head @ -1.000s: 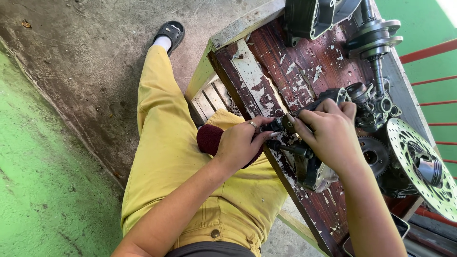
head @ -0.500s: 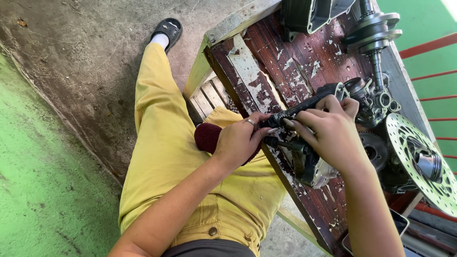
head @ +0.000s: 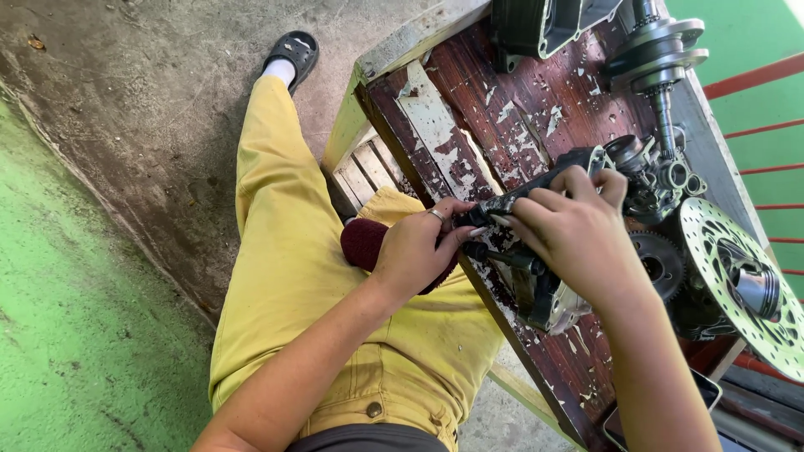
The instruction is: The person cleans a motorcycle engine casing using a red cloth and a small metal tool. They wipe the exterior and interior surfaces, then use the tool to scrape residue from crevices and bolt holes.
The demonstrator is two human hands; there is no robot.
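My left hand (head: 419, 247) and my right hand (head: 574, 230) meet over a dark, greasy metal engine part (head: 536, 289) at the near edge of a worn red wooden table (head: 469, 109). The left fingertips pinch a small dark piece at the part's end. The right hand covers the part from above and grips it; a black rod sticks out below my fingers. A dark red cloth (head: 362, 243) lies on my lap under the left hand.
A perforated brake disc (head: 724, 251), a gear (head: 657, 264), a crankshaft (head: 657, 54) and a dark engine casing (head: 536, 25) lie on the table. My yellow trousers and sandalled foot (head: 293, 50) stretch over the concrete floor; green paint on the left.
The view has shifted slightly. Both hands stay on the engine part, the fingers adjusting a little around it.
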